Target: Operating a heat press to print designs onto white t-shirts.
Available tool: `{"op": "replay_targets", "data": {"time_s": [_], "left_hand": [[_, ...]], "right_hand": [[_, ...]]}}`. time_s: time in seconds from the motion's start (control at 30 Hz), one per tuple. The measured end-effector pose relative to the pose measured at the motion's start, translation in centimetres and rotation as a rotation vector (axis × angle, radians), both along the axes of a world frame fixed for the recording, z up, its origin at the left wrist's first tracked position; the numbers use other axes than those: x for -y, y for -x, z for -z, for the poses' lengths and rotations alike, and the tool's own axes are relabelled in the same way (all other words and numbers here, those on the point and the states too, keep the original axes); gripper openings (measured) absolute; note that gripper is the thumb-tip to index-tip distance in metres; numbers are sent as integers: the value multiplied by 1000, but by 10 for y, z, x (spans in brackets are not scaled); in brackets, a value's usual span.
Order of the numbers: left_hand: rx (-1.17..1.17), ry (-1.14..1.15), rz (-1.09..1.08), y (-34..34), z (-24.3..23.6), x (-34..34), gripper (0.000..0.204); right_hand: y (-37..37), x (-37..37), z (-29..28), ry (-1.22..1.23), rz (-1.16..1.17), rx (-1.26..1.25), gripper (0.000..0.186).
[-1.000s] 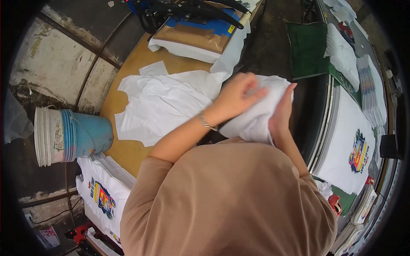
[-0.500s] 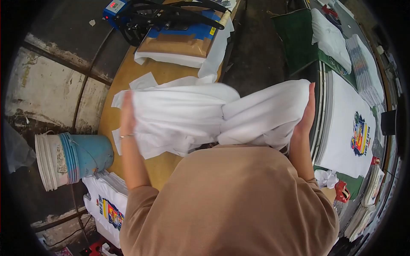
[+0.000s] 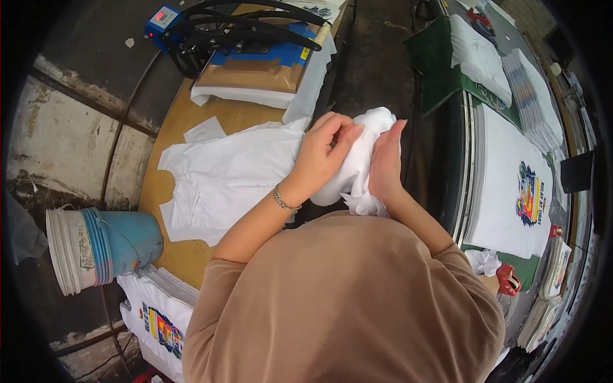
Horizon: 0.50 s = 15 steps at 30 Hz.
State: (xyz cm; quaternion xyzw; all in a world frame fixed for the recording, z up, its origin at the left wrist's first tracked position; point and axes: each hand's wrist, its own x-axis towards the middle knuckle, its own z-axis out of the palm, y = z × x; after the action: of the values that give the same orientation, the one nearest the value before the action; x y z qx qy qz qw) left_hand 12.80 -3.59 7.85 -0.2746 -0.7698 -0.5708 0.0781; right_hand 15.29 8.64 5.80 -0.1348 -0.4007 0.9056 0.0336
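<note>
A bunched white cloth (image 3: pixel 357 167) is held upright just beyond my body, between both hands. My left hand (image 3: pixel 324 152), with a metal bracelet at the wrist, pinches the cloth near its top with curled fingers. My right hand (image 3: pixel 384 166) grips the other side, fingers partly hidden behind the fabric. To the left, white unprinted shirts (image 3: pixel 236 182) lie spread and slightly rumpled on the tan worktable (image 3: pixel 165 134), close to my left forearm.
A blue-and-black heat press (image 3: pixel 169 32) with a taped platen (image 3: pixel 249 76) stands at the back. Stacked buckets (image 3: pixel 124 236) are at left. Printed shirt piles lie lower left (image 3: pixel 153 306) and right (image 3: pixel 498 179). Folded white garments (image 3: pixel 476 57) rest on green cloth (image 3: pixel 424 64).
Half a second ago my hands held the cloth stretched wide apart; now my left hand has moved rightward to my right hand, and the cloth is gathered into a narrow bundle between them.
</note>
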Motion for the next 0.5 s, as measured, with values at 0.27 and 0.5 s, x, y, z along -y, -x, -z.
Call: {"op": "replay_targets", "data": {"time_s": [0.27,0.5], "left_hand": [[120,-254,80,13,8,-7,14],[-147,-54,328,52,43,-12,33]], "right_hand": [[-7,-34,-21,-254,4,-49,31],[22,-96,-17,145,-28,-69,34]]}}
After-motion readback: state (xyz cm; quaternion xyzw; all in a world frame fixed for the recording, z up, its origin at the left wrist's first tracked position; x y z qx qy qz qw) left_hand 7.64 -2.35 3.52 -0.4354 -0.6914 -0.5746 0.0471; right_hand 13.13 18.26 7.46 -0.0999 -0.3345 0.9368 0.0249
